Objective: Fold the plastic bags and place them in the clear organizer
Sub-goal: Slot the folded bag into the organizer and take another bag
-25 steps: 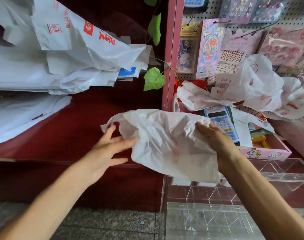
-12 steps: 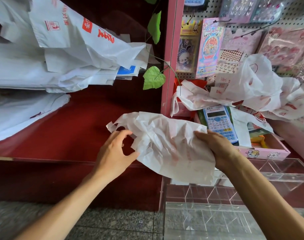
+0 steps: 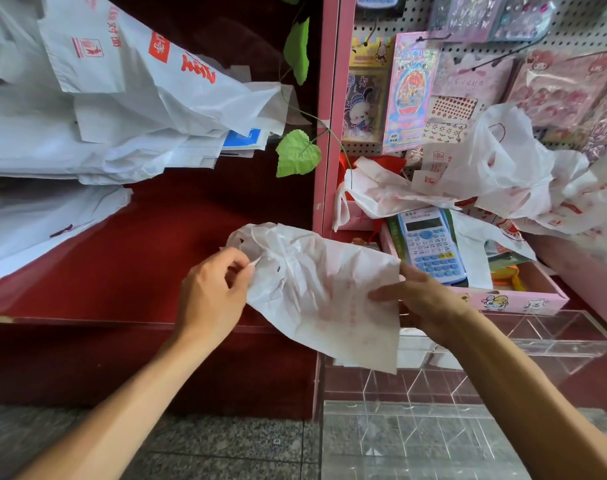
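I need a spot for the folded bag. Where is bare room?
The clear organizer under the held bag shows empty cells. The red ledge left of the pink post is bare. The pink tray by the calculator is crowded.

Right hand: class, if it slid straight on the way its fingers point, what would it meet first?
The right hand points leftward across the crumpled plastic bag it already grips; beyond that, probably the left hand, though depth is unclear.

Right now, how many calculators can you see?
2. One blue-and-white calculator lies in the pink box right of the held plastic bag. Another calculator hangs at the pegboard's top edge, mostly cropped. The loose bags could hide more.
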